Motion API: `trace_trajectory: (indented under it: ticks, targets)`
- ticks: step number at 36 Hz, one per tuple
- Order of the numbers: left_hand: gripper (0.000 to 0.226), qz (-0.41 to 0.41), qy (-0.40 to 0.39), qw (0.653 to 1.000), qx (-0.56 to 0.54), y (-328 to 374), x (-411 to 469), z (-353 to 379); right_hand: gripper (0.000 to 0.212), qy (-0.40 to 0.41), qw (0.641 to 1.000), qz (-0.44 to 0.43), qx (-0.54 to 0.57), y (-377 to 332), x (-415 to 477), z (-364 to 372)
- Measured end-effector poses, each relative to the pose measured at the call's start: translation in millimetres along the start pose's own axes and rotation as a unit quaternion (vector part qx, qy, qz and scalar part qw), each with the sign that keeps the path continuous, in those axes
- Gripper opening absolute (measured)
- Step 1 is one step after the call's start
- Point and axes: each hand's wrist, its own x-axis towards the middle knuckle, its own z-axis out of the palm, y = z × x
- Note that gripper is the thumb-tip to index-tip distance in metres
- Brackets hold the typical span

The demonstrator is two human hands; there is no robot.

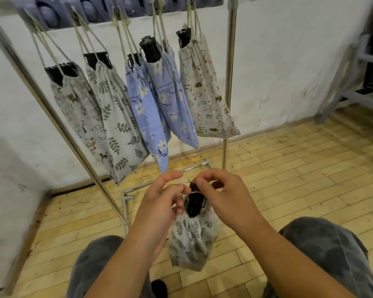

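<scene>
Though behind the pouch [191,241], rack [229,82] with bags [116,117]

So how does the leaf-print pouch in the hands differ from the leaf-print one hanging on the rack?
The held pouch is gripped at its mouth by the left hand and right hand; the hanging pouch dangles by cords from the rack. The held pouch is bunched and crumpled; the hanging pouch hangs long and smooth. Both are pale leaf-print fabric with dark contents poking from the gathered mouth.
</scene>
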Motion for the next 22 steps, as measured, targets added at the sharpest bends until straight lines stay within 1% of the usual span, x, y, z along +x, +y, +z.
trace_trajectory:
  ticks: [3,5,7,9,10,12,14,16,19,20,22]
  targets:
    - [0.028,0.009,0.001,1.0,0.024,-4,-2,-3,0.012,-0.023,0.999,0.02,0.022,-3,3,1]
    - [0.029,0.004,-0.002,1.0,0.006,-5,-3,-4,0.024,-0.028,0.999,0.022,-0.017,-4,4,0]
    - [0.031,0.006,-0.007,1.0,0.002,-7,-3,-4,0.037,-0.01,0.997,0.03,-0.075,-3,6,-1]
    - [0.032,0.008,-0.015,1.0,-0.001,-8,-4,-4,0.043,0.004,0.992,0.049,-0.116,-4,7,-4]
    - [0.031,0.007,-0.021,1.0,-0.01,-8,-4,-4,0.041,0.004,0.99,0.059,-0.131,-5,7,-5]
    - [0.03,-0.003,-0.035,0.999,-0.04,-9,-4,-2,0.023,0.001,0.986,0.072,-0.151,-5,7,-7]
    - [0.03,-0.012,-0.046,0.996,-0.069,-10,-5,-1,0.014,-0.001,0.988,0.096,-0.123,-1,8,-6]
    - [0.03,-0.014,-0.047,0.995,-0.09,-11,-6,0,0.012,-0.012,0.988,0.15,-0.042,3,8,-3]
    - [0.031,-0.019,-0.039,0.991,-0.129,-11,-5,-3,0.015,-0.021,0.972,0.219,0.087,7,6,-2]
    - [0.031,-0.02,-0.034,0.989,-0.14,-10,-5,-5,0.015,-0.023,0.968,0.229,0.104,8,4,-4]
    - [0.031,-0.019,-0.023,0.988,-0.154,-8,-4,-10,0.012,-0.039,0.969,0.229,0.087,13,1,-7]
